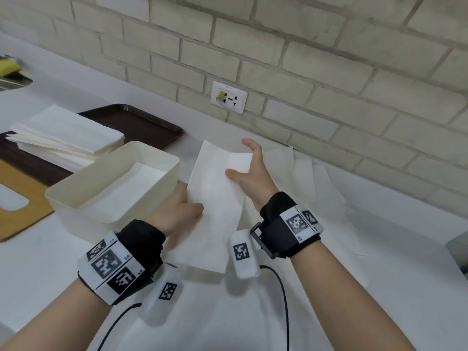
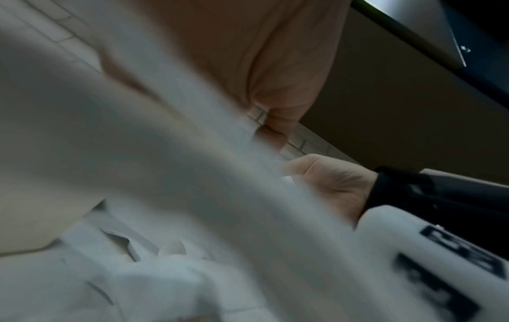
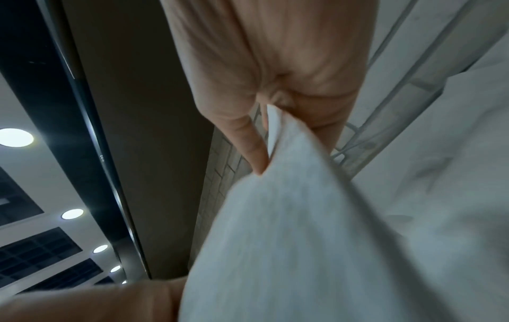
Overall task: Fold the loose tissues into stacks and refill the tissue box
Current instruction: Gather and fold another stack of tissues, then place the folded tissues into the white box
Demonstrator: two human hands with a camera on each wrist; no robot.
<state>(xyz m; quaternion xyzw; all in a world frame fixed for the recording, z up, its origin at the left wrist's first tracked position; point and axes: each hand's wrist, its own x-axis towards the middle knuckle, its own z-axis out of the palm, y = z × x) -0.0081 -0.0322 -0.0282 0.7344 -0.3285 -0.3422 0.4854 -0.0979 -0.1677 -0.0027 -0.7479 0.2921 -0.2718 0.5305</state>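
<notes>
I hold a folded white tissue [image 1: 215, 198] just above the counter between both hands. My left hand [image 1: 188, 198] grips its left edge, thumb on top. My right hand [image 1: 240, 160] pinches the right edge with the thumb over it and the forefinger raised. In the right wrist view the tissue [image 3: 303, 217] runs between thumb and fingers [image 3: 256, 150]. The left wrist view is blurred by the tissue [image 2: 179, 174]. The open cream tissue box [image 1: 83, 219] stands just left of my hands, with flat tissues inside. Loose tissues [image 1: 304, 178] lie spread on the counter under and to the right of my hands.
A stack of tissues [image 1: 65, 135] sits on a dark brown tray [image 1: 141, 125] at the back left. A wooden lid with a slot [image 1: 25, 211] lies left of the box. The brick wall with a socket plate [image 1: 229, 97] runs close behind.
</notes>
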